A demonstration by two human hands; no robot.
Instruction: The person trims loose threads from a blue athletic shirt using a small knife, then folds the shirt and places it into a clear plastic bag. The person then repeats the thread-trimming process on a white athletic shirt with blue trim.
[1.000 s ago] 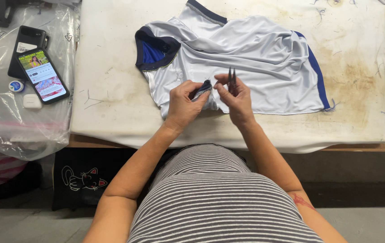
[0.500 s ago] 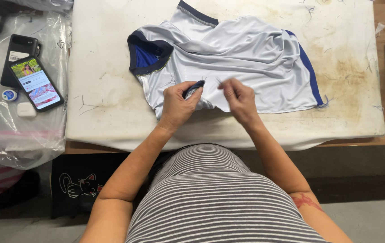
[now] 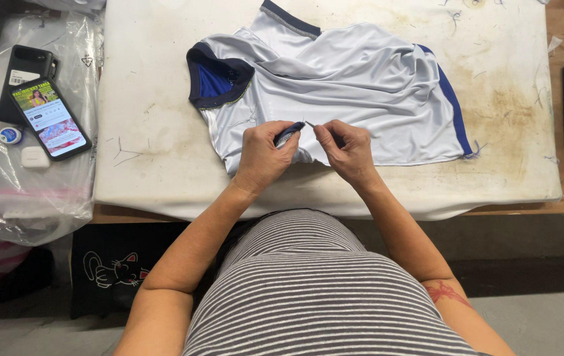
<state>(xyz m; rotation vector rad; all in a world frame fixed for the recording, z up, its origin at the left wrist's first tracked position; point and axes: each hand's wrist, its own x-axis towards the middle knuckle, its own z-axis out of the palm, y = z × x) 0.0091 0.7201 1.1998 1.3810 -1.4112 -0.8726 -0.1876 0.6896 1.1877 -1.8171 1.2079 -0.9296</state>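
Your left hand [image 3: 263,153]: fingers curled tight, pinching a blue hem [image 3: 290,133] of the shirt [image 3: 354,86]. Your right hand [image 3: 346,150]: fingers closed on a thin metal tool [image 3: 311,124], its tip just beside the hem. Both wrists rest on the pad [image 3: 150,132], shirt spread just beyond.
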